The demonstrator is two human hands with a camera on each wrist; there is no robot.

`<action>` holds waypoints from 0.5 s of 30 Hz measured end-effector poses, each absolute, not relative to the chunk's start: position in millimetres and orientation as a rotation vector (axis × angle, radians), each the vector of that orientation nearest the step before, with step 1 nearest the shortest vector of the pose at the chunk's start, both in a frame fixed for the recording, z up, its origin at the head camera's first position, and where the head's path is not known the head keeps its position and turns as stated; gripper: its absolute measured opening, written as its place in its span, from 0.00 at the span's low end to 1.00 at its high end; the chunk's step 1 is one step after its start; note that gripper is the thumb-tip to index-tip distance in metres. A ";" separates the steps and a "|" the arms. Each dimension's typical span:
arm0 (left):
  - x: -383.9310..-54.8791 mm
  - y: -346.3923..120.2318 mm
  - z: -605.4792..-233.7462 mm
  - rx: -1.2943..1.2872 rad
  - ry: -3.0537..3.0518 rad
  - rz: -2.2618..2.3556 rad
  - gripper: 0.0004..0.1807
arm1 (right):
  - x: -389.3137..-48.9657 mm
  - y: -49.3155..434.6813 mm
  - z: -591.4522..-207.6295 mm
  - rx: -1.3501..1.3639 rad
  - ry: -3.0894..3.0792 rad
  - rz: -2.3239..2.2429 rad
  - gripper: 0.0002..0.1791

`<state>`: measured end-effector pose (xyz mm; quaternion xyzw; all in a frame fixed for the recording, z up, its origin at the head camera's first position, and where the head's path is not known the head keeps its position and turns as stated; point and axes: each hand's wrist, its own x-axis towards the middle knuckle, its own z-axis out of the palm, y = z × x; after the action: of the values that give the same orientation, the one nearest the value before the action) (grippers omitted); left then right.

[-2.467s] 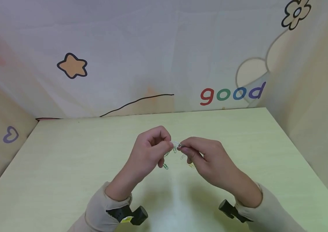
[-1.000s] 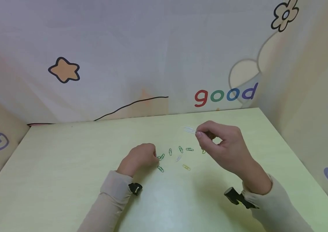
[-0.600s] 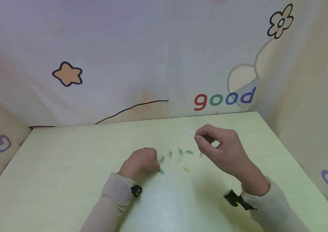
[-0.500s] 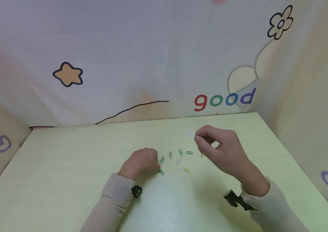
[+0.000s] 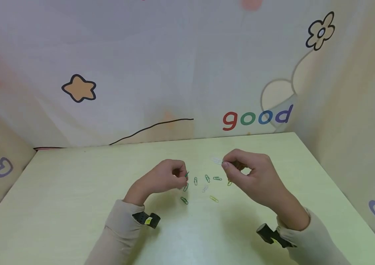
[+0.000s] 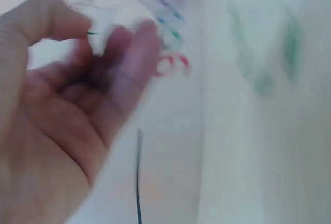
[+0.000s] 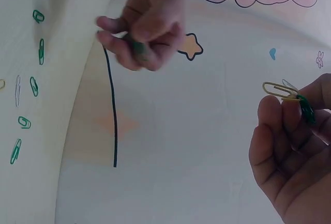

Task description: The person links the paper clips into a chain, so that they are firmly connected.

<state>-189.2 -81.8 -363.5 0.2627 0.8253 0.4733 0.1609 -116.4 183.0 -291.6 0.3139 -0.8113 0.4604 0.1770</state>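
1. My left hand (image 5: pixel 161 179) pinches a small green bent-wire paperclip (image 5: pixel 186 175) between thumb and fingertips; the left wrist view is blurred, with just a bit of green showing at the tips.
2. My right hand (image 5: pixel 255 176) has thumb and forefinger pressed together on several clips: a thin white wire paperclip (image 5: pixel 216 161) points out leftward, and the right wrist view shows a gold-yellow looped wire paperclip (image 7: pixel 279 89) and a dark green wire paperclip (image 7: pixel 306 109) at the fingers. I cannot tell how many it holds in all.
3. My two hands are apart, with three loose green wire paperclips (image 5: pixel 207 178) lying between them.
4. Nearer me lie a pale whitish wire paperclip (image 5: pixel 205 188) and a yellow wire paperclip (image 5: pixel 214 198).
5. Another green clip (image 5: pixel 185 188) shows just beside my left fingertips, and one more green clip (image 5: pixel 184 200) lies closer to me.
6. The pale yellow-green table (image 5: pixel 58 221) meets a whitish cloth backdrop (image 5: pixel 141 73) printed with an orange star (image 5: pixel 79 88).
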 end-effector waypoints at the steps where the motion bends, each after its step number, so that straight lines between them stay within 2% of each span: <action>1: -186.7 -80.6 -357.3 0.785 2.260 1.473 0.04 | -115.9 182.2 -291.6 0.898 -2.294 1.316 0.13; 7: -170.2 -75.3 -331.3 0.965 1.857 1.835 0.06 | -112.6 178.2 -290.8 0.943 -2.288 1.344 0.12; 15: -151.5 -72.8 -312.5 0.973 1.924 1.902 0.08 | -107.4 174.4 -289.1 1.025 -2.253 1.358 0.12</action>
<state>-151.5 -72.8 -312.5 0.3353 0.6632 0.6557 0.1331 -107.4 174.4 -289.1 0.3585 -0.7879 0.4750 0.1583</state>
